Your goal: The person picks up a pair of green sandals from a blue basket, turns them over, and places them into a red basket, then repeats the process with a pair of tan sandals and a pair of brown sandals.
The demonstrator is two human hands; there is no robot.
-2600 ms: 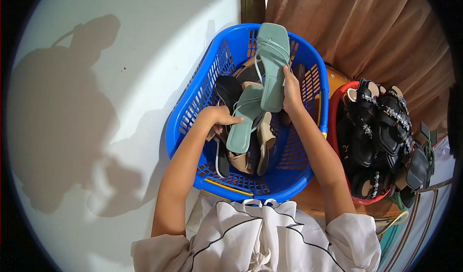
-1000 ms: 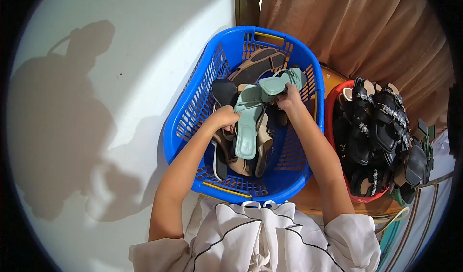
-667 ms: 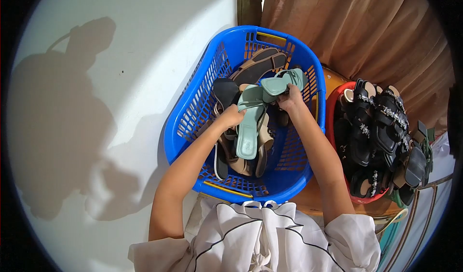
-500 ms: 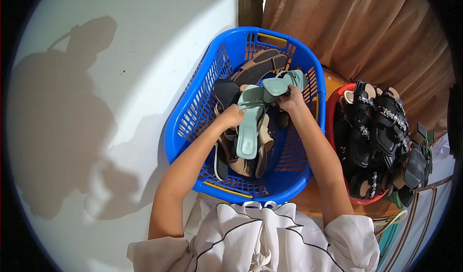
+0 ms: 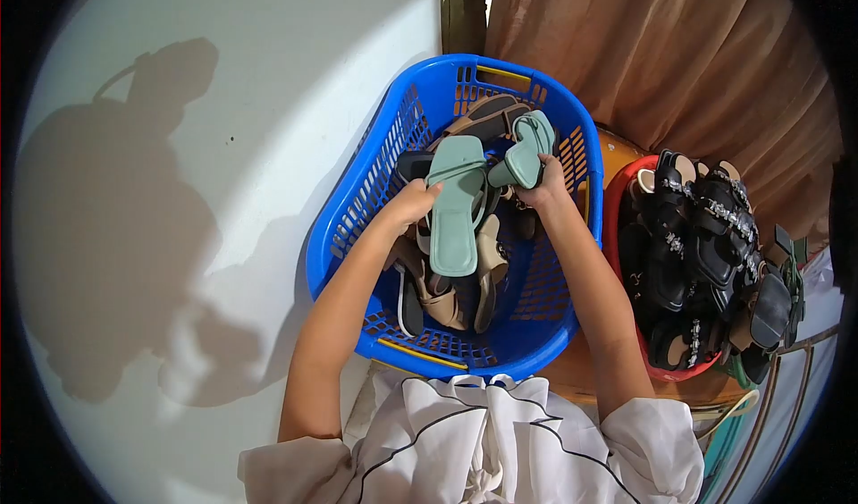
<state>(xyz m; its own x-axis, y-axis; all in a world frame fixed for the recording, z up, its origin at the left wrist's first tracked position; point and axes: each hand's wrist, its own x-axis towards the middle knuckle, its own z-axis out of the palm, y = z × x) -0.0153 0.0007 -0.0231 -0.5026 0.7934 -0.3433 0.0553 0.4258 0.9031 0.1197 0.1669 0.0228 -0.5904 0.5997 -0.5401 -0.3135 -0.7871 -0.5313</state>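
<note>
My left hand [image 5: 412, 204] is closed on a mint-green sandal [image 5: 454, 227], its insole facing up and its toe pointing away from me. A second mint-green sandal [image 5: 524, 160] is gripped in my right hand [image 5: 546, 185]; this one is tilted, with its block heel toward the first sandal. Both are held over a blue plastic basket [image 5: 547, 348]. Below them in the basket lie several beige sandals [image 5: 442, 307], a white-edged black sandal [image 5: 410, 306] and brown-strapped dark sandals [image 5: 490, 121]. The undersides of both green sandals are hidden.
To the right, a red tub [image 5: 613, 236] is heaped with black sandals [image 5: 715, 227] bearing shiny trim. Basket and tub stand on an orange-brown wooden surface [image 5: 572, 374]. A white wall [image 5: 259, 102] rises on the left; a brown curtain [image 5: 661, 48] hangs behind.
The left sandal has risen toward me and shifted slightly left, showing more of its insole. The right sandal has turned, its toe swinging away and its heel downward. Both hands keep their hold.
</note>
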